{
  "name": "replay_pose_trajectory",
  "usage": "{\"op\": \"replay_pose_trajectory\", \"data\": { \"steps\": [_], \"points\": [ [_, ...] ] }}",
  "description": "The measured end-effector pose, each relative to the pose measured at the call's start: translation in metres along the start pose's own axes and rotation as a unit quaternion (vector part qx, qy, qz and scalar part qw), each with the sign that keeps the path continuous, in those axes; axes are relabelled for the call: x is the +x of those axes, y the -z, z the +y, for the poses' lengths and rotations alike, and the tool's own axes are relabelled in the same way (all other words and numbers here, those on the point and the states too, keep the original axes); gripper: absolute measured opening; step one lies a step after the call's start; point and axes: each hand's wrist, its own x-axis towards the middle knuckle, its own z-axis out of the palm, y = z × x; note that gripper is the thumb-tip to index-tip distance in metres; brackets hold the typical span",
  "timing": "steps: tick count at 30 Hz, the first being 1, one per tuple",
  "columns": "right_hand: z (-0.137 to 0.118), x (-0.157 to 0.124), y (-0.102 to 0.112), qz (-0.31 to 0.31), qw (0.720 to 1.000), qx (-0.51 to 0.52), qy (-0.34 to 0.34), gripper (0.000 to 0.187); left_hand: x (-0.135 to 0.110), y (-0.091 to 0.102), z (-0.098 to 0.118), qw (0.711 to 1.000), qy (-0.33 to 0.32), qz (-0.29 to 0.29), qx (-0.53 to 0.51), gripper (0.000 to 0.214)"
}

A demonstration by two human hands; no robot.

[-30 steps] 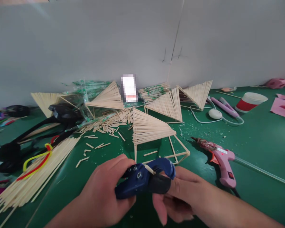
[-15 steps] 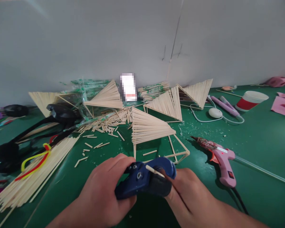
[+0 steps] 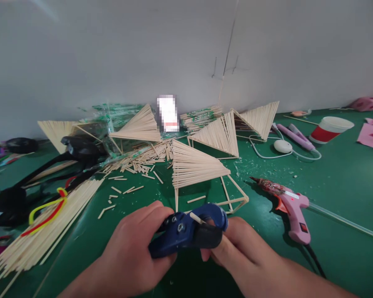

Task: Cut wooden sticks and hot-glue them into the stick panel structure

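My left hand is wrapped around the handles of a blue pipe cutter, held low over the table. A thin wooden stick lies across the cutter's jaw, its pale end showing on the near side. My right hand is closed at the jaw's right side, pinching the stick; the fingertips are partly hidden behind the cutter. Just beyond stands a fan-shaped model of sticks on a stick frame. A short cut stick lies beneath it.
A pink glue gun with a clear glue stick lies at right. Long sticks and a black strap-like item are at left. More stick fans, a blurred phone and a paper cup stand toward the wall.
Both hands and the cutter have shifted very slightly left. My right fingers have moved a little at the jaw, and less of the stick shows now.
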Motion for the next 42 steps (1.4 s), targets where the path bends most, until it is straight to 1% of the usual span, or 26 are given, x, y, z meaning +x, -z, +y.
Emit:
{"op": "replay_pose_trajectory", "data": {
  "steps": [2,3,4,5,7,9,10,12,14,17,19,22,28,32,34,35,37,39,40,41,42],
  "points": [
    [-0.006,0.001,0.005,-0.068,0.994,0.065,-0.055,0.046,0.001,0.0,-0.001,1.0,-0.012,0.003,-0.015,0.033],
    [-0.008,0.002,0.007,-0.099,0.989,0.089,-0.069,0.05,0.001,-0.001,-0.001,1.0,-0.016,0.004,-0.022,0.033],
    [-0.008,0.003,0.009,-0.116,0.986,0.098,-0.068,0.052,0.001,-0.001,-0.002,0.999,-0.019,0.006,-0.027,0.034],
    [-0.008,0.004,0.01,-0.118,0.987,0.091,-0.052,0.051,0.001,-0.001,-0.003,0.999,-0.02,0.009,-0.029,0.034],
    [-0.004,0.005,0.008,-0.073,0.997,0.029,0.003,0.044,0.001,-0.002,-0.003,0.999,-0.018,0.017,-0.027,0.037],
    [0.003,0.004,0.004,-0.013,0.997,-0.052,0.054,0.036,0.001,-0.003,-0.003,1.0,-0.01,0.011,-0.027,0.038],
    [0.006,0.003,0.002,0.005,0.994,-0.082,0.071,0.032,0.0,-0.003,-0.003,1.0,-0.006,0.003,-0.028,0.038],
    [0.011,0.002,-0.002,0.022,0.99,-0.11,0.086,0.027,0.0,-0.004,-0.002,0.999,0.004,-0.014,-0.031,0.037],
    [0.013,0.001,-0.003,0.024,0.988,-0.119,0.094,0.023,0.0,-0.004,-0.001,0.999,0.01,-0.017,-0.029,0.037],
    [0.014,0.002,-0.004,0.028,0.986,-0.13,0.102,0.021,0.0,-0.005,-0.001,0.999,0.009,-0.005,-0.033,0.039],
    [0.015,0.004,-0.003,0.048,0.982,-0.138,0.123,0.021,0.0,-0.005,-0.001,0.999,0.008,-0.007,-0.032,0.04],
    [0.016,0.005,-0.003,0.075,0.976,-0.145,0.144,0.022,0.001,-0.003,-0.002,0.999,0.01,-0.025,-0.024,0.039],
    [0.016,0.005,-0.005,0.071,0.979,-0.144,0.123,0.025,0.002,-0.001,0.002,0.999,0.023,-0.028,-0.005,0.023],
    [0.018,0.005,-0.006,0.079,0.982,-0.124,0.119,0.026,0.0,-0.001,0.003,0.999,0.022,-0.024,0.014,0.02],
    [0.017,0.005,-0.004,0.063,0.99,-0.086,0.095,0.028,0.0,-0.001,0.001,0.999,0.021,-0.02,0.017,0.021],
    [0.015,0.005,-0.003,0.045,0.995,-0.052,0.072,0.031,0.0,-0.001,-0.001,0.999,0.017,-0.022,0.015,0.022],
    [0.01,0.006,0.002,-0.019,0.999,0.04,0.009,0.037,0.001,-0.002,-0.005,0.999,0.002,-0.033,0.008,0.025],
    [0.004,0.006,0.006,-0.096,0.986,0.128,-0.041,0.044,0.003,-0.001,-0.008,0.999,-0.019,-0.038,-0.002,0.028],
    [0.001,0.006,0.008,-0.123,0.98,0.148,-0.048,0.046,0.003,-0.001,-0.009,0.999,-0.029,-0.035,-0.009,0.03],
    [-0.001,0.006,0.009,-0.135,0.98,0.142,-0.038,0.045,0.003,-0.002,-0.01,0.999,-0.037,-0.028,-0.014,0.033],
    [-0.001,0.006,0.01,-0.127,0.985,0.116,-0.015,0.043,0.003,-0.002,-0.01,0.999,-0.041,-0.02,-0.019,0.036]
  ]
}}
